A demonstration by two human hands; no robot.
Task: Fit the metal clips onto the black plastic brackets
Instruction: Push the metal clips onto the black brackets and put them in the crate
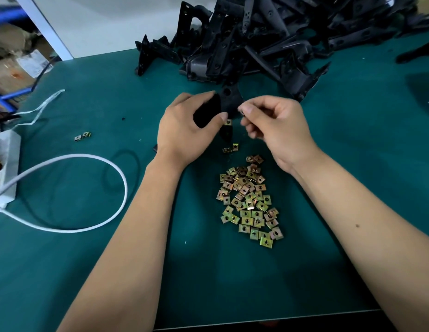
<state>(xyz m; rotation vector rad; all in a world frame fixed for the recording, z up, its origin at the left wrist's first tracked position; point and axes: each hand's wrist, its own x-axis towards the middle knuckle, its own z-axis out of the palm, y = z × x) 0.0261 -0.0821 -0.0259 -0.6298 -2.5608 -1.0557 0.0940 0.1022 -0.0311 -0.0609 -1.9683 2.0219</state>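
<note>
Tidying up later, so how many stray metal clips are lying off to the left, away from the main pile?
2: the stray clips lie touching each other on the green mat, left of the left hand.

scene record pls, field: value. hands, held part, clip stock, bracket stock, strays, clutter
left hand: grips the held bracket above the green mat
right hand: fingertips pinched at the bracket's edge; what they pinch is too small to tell
fitted clip: one shows on the bracket's lower arm
clip pile: loose, between the forearms
bracket pile: far side of the mat
stray clips: two, far left
white cable: looped at left
</note>
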